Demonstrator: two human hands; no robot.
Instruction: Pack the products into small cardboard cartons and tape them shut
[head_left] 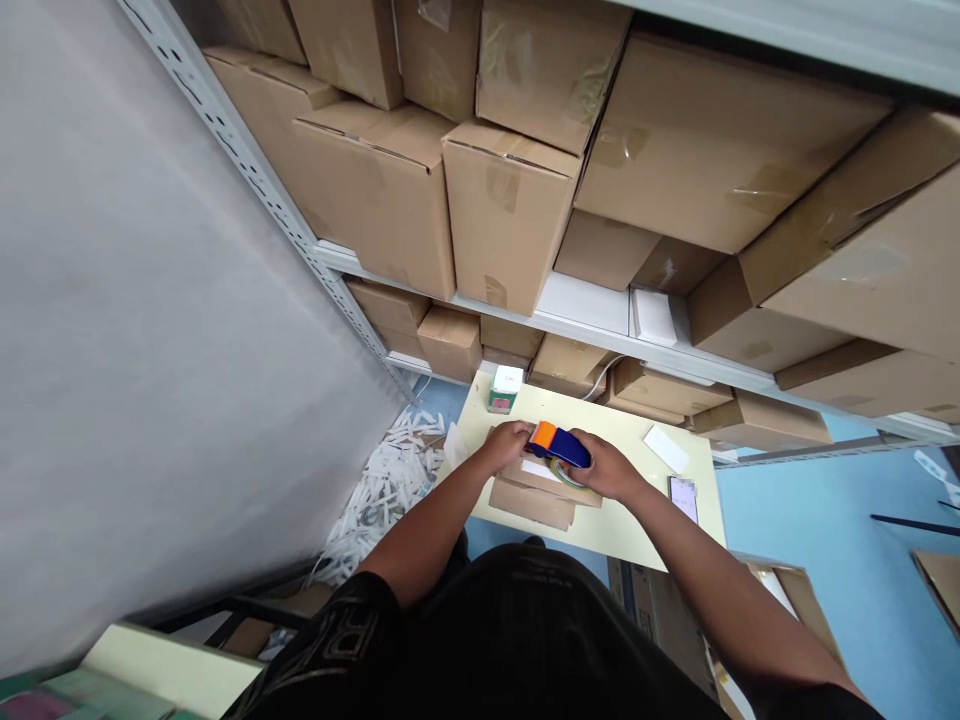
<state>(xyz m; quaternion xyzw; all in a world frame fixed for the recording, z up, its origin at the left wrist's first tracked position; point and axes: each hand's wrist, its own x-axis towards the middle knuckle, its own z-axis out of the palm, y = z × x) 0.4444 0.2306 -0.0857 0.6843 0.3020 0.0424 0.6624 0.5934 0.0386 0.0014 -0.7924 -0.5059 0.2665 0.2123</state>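
Observation:
A small cardboard box (534, 497) lies on a pale yellow table (600, 425). My right hand (611, 468) is closed around a blue and orange tape dispenser (561, 447), which sits on top of the box. My left hand (504, 443) rests on the box's left end with its fingers curled down, close against the dispenser's orange tip.
A small green and white carton (504, 389) stands at the table's far left corner. A white label (665, 449) and a phone (683, 497) lie at the right. Shelves of cardboard boxes (510, 210) rise behind. White paper strips (382, 482) litter the blue floor at left.

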